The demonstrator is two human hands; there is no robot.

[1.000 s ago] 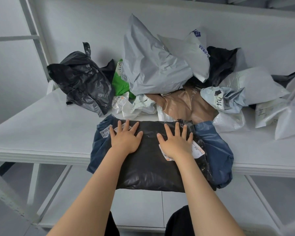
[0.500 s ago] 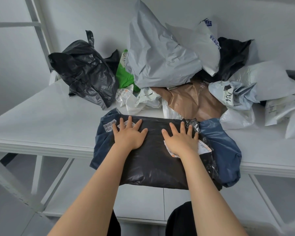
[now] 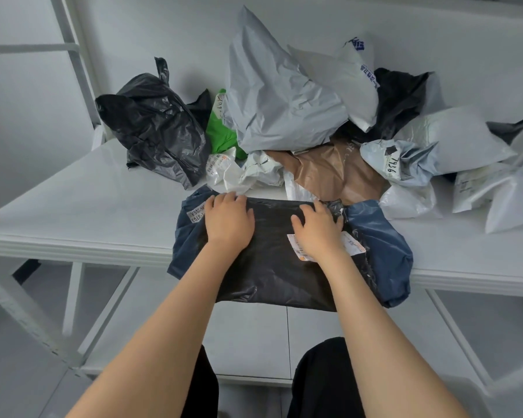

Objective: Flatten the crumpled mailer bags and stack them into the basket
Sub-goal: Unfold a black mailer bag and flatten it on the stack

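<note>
A flattened black mailer bag [image 3: 272, 267] lies on a navy blue mailer bag [image 3: 384, 245] at the near edge of the white table [image 3: 73, 206], both hanging over that edge. My left hand [image 3: 228, 221] and my right hand [image 3: 317, 229] sit on the black bag's far edge with the fingers curled down over it, gripping it; the fingertips are hidden. Behind them is a pile of crumpled mailers: a large grey one [image 3: 272, 101], a black one [image 3: 157, 128], a brown one [image 3: 335, 173] and a green one [image 3: 221, 134]. No basket is in view.
More crumpled white and pale mailers [image 3: 453, 140] spread to the right along the wall. A small white crumpled bag [image 3: 245, 173] lies just beyond my left hand. White shelf uprights [image 3: 73, 55] stand at the left, and a lower shelf [image 3: 254, 336] shows under the table.
Both hands slid forward from lying flat with spread fingers on the black bag to its far edge, and the fingers now curl over that edge.
</note>
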